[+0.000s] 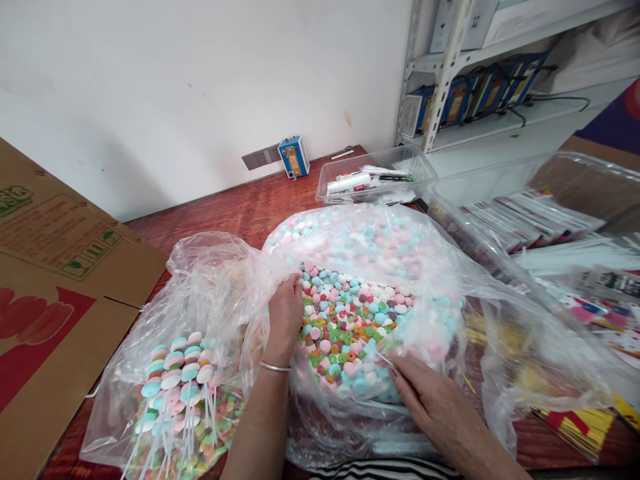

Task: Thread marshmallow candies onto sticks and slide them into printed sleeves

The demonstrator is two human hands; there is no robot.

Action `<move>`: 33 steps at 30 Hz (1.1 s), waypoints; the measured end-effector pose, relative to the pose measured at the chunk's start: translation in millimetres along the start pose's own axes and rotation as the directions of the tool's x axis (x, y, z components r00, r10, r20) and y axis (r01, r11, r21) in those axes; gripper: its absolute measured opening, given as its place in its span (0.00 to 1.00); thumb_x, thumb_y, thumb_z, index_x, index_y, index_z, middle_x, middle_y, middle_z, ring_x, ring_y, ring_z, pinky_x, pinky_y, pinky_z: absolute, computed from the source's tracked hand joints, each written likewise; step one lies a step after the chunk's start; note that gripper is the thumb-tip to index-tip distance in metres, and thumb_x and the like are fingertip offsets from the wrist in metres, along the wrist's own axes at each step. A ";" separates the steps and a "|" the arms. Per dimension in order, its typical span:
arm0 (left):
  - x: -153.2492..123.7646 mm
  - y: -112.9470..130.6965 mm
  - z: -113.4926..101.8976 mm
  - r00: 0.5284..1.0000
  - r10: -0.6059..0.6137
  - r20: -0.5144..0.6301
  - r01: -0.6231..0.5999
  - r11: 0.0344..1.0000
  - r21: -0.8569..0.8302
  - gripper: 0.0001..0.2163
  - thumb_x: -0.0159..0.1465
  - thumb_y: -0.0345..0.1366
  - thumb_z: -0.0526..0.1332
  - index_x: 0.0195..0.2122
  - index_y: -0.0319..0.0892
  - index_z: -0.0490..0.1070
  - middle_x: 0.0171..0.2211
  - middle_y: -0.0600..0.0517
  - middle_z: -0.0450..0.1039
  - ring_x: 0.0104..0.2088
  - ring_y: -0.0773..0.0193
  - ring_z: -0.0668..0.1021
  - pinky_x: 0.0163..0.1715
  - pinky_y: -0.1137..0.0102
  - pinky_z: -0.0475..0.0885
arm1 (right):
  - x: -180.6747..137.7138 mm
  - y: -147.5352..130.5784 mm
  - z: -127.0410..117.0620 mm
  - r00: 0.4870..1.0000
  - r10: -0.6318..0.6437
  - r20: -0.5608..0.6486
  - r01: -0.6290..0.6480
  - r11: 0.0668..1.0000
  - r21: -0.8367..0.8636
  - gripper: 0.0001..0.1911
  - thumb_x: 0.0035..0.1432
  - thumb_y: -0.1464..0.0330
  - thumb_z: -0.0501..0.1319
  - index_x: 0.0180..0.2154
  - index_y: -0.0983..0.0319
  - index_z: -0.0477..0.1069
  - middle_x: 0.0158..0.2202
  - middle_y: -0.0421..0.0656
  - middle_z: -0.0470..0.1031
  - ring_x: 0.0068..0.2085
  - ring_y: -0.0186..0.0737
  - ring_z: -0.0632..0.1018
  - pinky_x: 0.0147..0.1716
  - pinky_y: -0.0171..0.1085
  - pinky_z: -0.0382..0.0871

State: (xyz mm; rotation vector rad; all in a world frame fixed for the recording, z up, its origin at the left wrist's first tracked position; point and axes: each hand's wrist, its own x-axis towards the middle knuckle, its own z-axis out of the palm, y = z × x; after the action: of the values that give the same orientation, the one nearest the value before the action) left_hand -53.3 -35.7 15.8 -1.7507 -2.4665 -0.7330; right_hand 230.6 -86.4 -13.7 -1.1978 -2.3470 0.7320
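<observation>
- Candies (345, 313): loose, pastel discs and small coloured rings, in the mouth of a clear plastic bag (345, 430) at centre, between the hands.
- Right hand (427, 397): fingers closed on a thin white stick (383, 358), far end among the candies; cannot tell if a candy is on it.
- Left hand (287, 310): curled at the bag opening; grip cannot be told.
- Step, judged: working stick against candy; next move seems to call for a steady pinch, film held aside.
- Left: stacked candies on sticks (183, 377), on a second bag (210, 263).
- Surface: reddish wooden table (250, 208); clear tray (327, 198) behind.
- Room: carton (120, 273) left, white wall (200, 100), metal shelf (440, 107) right.
</observation>
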 end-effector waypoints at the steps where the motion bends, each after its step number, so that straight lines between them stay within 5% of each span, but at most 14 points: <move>1: 3.5 0.3 1.5 1.000 -0.013 0.024 0.012 0.999 0.050 0.13 0.69 0.35 0.49 0.48 0.43 0.72 0.40 0.45 0.77 0.40 0.55 0.77 0.40 0.64 0.70 | 0.0 0.4 0.1 1.000 0.002 0.001 -0.002 1.000 0.004 0.18 0.65 0.68 0.48 0.47 0.60 0.74 0.42 0.49 0.81 0.41 0.47 0.82 0.38 0.42 0.78; 7: 11.1 3.2 8.2 0.998 -0.002 0.066 -0.004 0.996 0.094 0.11 0.66 0.32 0.52 0.41 0.41 0.74 0.36 0.42 0.76 0.37 0.53 0.77 0.38 0.63 0.68 | 0.5 1.0 1.2 1.000 0.004 -0.009 -0.004 0.999 0.034 0.18 0.65 0.68 0.48 0.47 0.60 0.74 0.43 0.48 0.82 0.42 0.47 0.82 0.38 0.42 0.78; 13: 7.8 3.1 9.0 0.993 0.076 0.095 -0.074 0.997 -0.027 0.11 0.66 0.33 0.53 0.45 0.43 0.73 0.43 0.48 0.77 0.41 0.61 0.78 0.43 0.69 0.69 | 2.5 0.5 1.7 1.000 -0.003 -0.027 0.005 0.998 0.065 0.16 0.63 0.68 0.50 0.44 0.59 0.75 0.41 0.47 0.82 0.40 0.46 0.83 0.37 0.40 0.78; 17: 9.6 -0.4 9.8 0.993 0.055 0.108 -0.049 0.997 -0.055 0.11 0.68 0.37 0.52 0.46 0.44 0.73 0.38 0.50 0.79 0.37 0.62 0.79 0.38 0.70 0.71 | 3.7 0.4 2.4 0.999 -0.006 -0.034 0.008 0.998 0.064 0.16 0.63 0.69 0.50 0.44 0.60 0.75 0.42 0.48 0.82 0.40 0.47 0.83 0.37 0.41 0.78; 24: 8.5 5.3 8.7 0.999 -0.045 0.024 0.041 0.989 0.140 0.12 0.68 0.34 0.49 0.45 0.41 0.71 0.36 0.44 0.76 0.38 0.56 0.77 0.37 0.66 0.68 | 2.3 2.7 4.4 0.999 0.011 0.032 -0.012 1.000 0.021 0.18 0.65 0.68 0.47 0.45 0.61 0.75 0.42 0.50 0.82 0.40 0.48 0.82 0.37 0.44 0.78; 33: 6.5 14.0 2.9 0.981 0.065 0.185 -0.112 0.960 0.257 0.08 0.63 0.34 0.56 0.40 0.43 0.73 0.40 0.44 0.74 0.40 0.53 0.75 0.40 0.63 0.66 | 4.4 2.5 5.5 1.000 0.011 0.015 -0.012 0.998 0.054 0.17 0.65 0.69 0.48 0.45 0.59 0.75 0.41 0.47 0.82 0.40 0.47 0.82 0.36 0.41 0.77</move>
State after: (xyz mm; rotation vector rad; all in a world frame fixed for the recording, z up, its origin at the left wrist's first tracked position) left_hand -42.5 -25.2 20.1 -1.8755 -2.4315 -0.2332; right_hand 226.6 -83.1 -19.1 -1.1879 -2.3184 0.8061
